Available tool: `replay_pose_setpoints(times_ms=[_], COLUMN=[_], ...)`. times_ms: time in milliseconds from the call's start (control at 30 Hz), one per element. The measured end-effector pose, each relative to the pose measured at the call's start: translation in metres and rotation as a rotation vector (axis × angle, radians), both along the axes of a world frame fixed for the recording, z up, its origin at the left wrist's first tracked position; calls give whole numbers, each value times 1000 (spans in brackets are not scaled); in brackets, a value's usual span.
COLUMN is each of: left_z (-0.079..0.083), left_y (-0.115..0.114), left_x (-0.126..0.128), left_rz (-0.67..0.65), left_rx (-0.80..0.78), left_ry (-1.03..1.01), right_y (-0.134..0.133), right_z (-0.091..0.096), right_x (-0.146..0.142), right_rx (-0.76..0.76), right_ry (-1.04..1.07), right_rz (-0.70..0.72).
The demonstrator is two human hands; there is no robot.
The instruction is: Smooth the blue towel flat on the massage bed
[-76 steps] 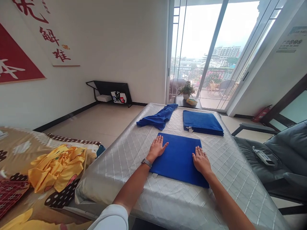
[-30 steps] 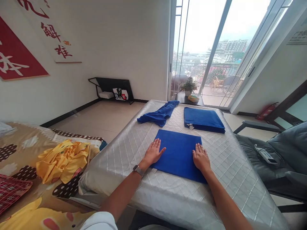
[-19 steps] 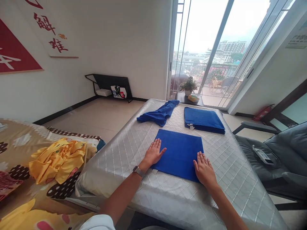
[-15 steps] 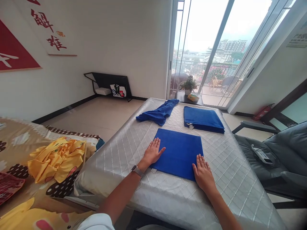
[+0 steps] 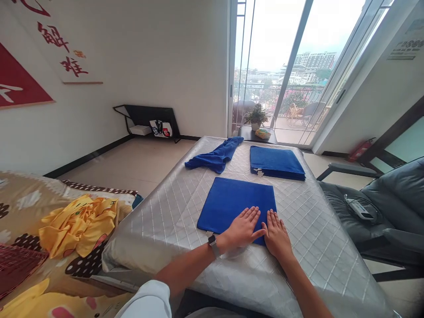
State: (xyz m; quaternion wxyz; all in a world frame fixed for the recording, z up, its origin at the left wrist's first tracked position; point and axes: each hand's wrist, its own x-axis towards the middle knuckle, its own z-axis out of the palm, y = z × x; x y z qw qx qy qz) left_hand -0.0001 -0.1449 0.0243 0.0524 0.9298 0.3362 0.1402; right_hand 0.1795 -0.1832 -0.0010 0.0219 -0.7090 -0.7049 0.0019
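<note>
A blue towel [image 5: 236, 196], folded into a flat rectangle, lies on a silver quilted mattress [image 5: 159, 198]. My left hand [image 5: 243, 227] rests palm down on the towel's near right part, fingers stretched out and holding nothing. Beside it, my right hand [image 5: 277, 233] lies flat over the right near corner, its fingers also extended. The two thumbs almost meet. Farther back on the right sits a stack of folded blue towels [image 5: 276, 162] with white tags at its corner. A crumpled blue towel [image 5: 217, 157] lies at the back left.
To the left, a patterned bed [image 5: 24, 192] carries a bunched yellow cloth [image 5: 79, 225] and a red woven tray [image 5: 20, 267]. A dark armchair [image 5: 391, 207] with a white remote-like device [image 5: 361, 209] stands right. Behind the mattress are a potted plant [image 5: 256, 115] and glass doors.
My left hand has slid rightward across the folded towel, from its left edge to beside my right hand. My right hand stays near the right edge. The view has shifted slightly.
</note>
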Motion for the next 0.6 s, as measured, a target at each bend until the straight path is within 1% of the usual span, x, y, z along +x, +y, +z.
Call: replay_pose_setpoints(times_ms=[67,100,133,200,267,333,400,500,567,600], left_z=[-3,-4,-6,-8,-11,-15,-21,-32,-37,-39], left_y=[-11,-14,-16,-17,-15,-12,-12,-17,-22,-25], left_x=[17,20,20,10,-11,-37,-67,-107,-125,-130], left_rz=[-45,-50,-49,-28,14,103,237,487,609,645], left_rx=[-10,-21,-33,-53,-63,-65,-62,-49,-42,-41], left_ry=[2,3,3,4,16,41,68,89,86,83], right_y=[-1,-1,-2,-2,-1,-1,0,0,-1,-1], right_z=[-1,-1,-1,-1,0,0,0,-1,-2,-2], right_x=[2,2,3,2,1,-1,-2,-1,0,0], right_rx=[-7,-5,1,18,24,19,11,1,2,4], right_ry=[-18,-21,-18,-7,7,18,25,36,47,48], right_rz=[46,65,73,47,7,-19,-21,-23,-24,-23])
